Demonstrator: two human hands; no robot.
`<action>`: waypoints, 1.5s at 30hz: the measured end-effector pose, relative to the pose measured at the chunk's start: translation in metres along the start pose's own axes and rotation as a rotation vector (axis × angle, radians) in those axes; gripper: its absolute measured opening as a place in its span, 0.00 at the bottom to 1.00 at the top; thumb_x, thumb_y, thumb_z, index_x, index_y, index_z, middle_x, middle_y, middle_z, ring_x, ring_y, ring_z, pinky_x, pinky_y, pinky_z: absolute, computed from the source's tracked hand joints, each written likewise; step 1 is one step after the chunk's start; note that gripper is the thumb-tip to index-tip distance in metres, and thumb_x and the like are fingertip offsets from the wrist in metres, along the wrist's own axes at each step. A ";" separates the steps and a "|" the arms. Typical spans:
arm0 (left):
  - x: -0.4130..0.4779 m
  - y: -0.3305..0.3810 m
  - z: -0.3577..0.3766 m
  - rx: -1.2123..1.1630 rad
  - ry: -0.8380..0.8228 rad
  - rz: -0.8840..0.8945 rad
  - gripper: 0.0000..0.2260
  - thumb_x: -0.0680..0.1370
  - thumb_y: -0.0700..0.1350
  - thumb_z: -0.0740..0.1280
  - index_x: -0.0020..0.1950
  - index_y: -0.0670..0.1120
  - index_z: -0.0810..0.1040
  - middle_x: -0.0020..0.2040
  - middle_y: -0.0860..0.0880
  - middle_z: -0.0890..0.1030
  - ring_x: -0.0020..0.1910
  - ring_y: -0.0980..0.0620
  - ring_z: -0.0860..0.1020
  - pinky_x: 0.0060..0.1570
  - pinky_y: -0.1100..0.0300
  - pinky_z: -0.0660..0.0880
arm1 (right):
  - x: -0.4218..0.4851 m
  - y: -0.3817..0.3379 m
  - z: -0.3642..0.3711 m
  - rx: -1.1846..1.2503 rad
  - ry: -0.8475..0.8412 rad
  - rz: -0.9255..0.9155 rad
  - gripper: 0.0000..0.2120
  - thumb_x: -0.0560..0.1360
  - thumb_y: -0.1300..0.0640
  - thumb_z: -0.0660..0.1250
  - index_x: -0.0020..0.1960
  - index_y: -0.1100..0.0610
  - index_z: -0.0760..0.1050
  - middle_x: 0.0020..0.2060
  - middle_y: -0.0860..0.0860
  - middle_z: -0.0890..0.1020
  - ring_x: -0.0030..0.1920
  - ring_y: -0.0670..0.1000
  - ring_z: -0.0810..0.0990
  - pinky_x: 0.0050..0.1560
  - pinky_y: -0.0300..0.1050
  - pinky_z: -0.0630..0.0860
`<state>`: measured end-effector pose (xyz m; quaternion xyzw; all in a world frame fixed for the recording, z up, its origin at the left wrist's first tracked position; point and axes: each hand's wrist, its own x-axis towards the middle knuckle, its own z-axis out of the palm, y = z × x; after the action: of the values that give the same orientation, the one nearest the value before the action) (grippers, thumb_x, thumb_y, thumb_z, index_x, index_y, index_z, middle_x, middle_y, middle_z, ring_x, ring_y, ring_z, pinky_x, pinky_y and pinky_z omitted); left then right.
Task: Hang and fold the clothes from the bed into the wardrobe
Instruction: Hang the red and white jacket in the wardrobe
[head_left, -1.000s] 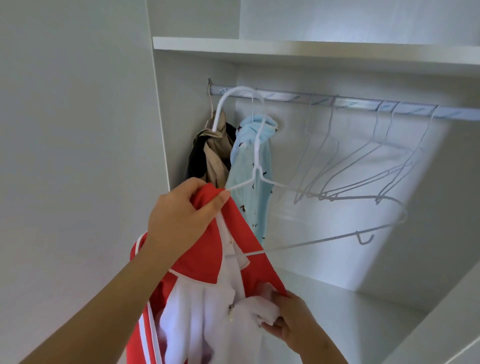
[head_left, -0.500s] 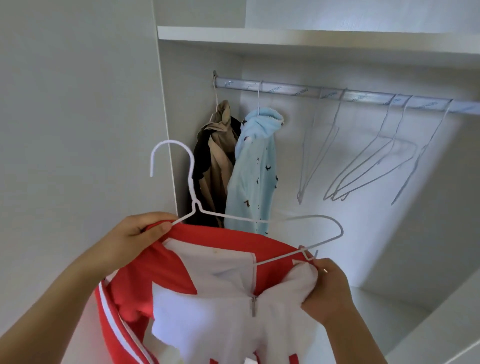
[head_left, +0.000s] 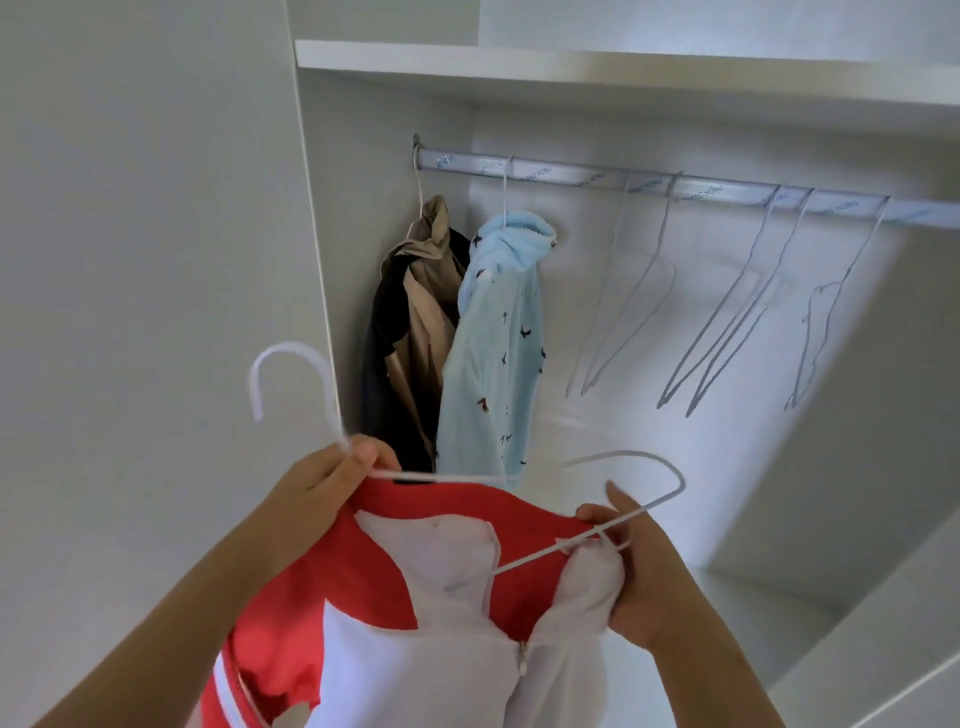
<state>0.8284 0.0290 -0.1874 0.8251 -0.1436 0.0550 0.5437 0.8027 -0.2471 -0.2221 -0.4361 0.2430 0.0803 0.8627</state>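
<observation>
Pinching the hanger (head_left: 291, 346) by its neck at lower centre, the left hand (head_left: 322, 483) steadies it so the right hand (head_left: 644, 587), gripping the jacket (head_left: 374, 561), can pull a shoulder on.

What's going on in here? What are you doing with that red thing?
A person is putting a red and white jacket on a white hanger in front of the wardrobe. The left hand grips the hanger's neck at the collar. The right hand holds the jacket's white front against the hanger's bar. The hanger is not yet on the rail, where a light blue top already hangs.
</observation>
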 end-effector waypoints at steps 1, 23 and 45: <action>0.001 0.001 0.002 -0.016 0.009 0.012 0.16 0.80 0.53 0.57 0.39 0.51 0.80 0.40 0.53 0.82 0.39 0.58 0.79 0.43 0.68 0.73 | 0.001 0.002 0.000 -0.028 0.013 0.000 0.18 0.75 0.53 0.65 0.30 0.62 0.75 0.23 0.58 0.77 0.25 0.54 0.78 0.39 0.48 0.73; 0.011 -0.001 -0.017 0.397 -0.281 0.110 0.13 0.76 0.41 0.67 0.33 0.54 0.77 0.35 0.57 0.78 0.36 0.57 0.77 0.37 0.70 0.71 | 0.012 0.002 -0.024 -0.294 0.440 -0.407 0.06 0.70 0.66 0.71 0.37 0.58 0.79 0.36 0.53 0.82 0.38 0.54 0.80 0.41 0.45 0.76; 0.006 0.030 0.058 0.328 0.081 0.200 0.16 0.74 0.41 0.70 0.30 0.57 0.72 0.31 0.56 0.75 0.38 0.65 0.75 0.37 0.76 0.67 | -0.008 -0.008 -0.022 -1.304 0.519 -0.813 0.11 0.78 0.49 0.61 0.56 0.49 0.78 0.65 0.51 0.71 0.66 0.54 0.67 0.66 0.51 0.61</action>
<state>0.8211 -0.0358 -0.1828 0.8813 -0.1920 0.1648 0.3991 0.7909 -0.2686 -0.2239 -0.9101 0.1623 -0.2178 0.3129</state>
